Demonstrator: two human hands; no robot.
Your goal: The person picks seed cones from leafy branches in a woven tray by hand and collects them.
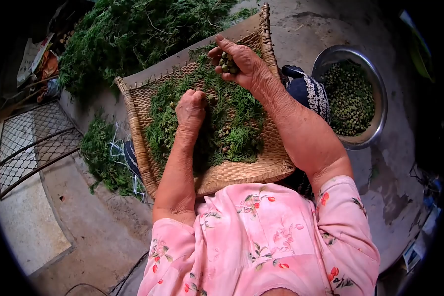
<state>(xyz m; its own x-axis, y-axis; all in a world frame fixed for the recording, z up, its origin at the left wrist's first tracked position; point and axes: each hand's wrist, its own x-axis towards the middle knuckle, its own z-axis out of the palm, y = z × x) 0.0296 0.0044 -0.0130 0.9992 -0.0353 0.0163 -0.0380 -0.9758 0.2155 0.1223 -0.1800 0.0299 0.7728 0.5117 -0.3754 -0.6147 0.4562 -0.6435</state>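
A woven wicker tray [276, 140] rests across my lap, covered with feathery green evergreen sprigs [239, 143] and small round cones among them. My left hand [190, 107] is closed, fingers down, over the sprigs at the tray's middle; what is in its fingertips is hidden. Above the tray's far right part, my right hand [239, 61] is turned palm up, with fingers curled around several small green cones [227, 63].
To the right, a metal basin [383, 98] holds many green cones [349, 96]. A large heap of green branches [133, 39] lies beyond the tray. More sprigs [103, 150] lie at its left, near a wire-mesh rack [37, 140] on the concrete floor.
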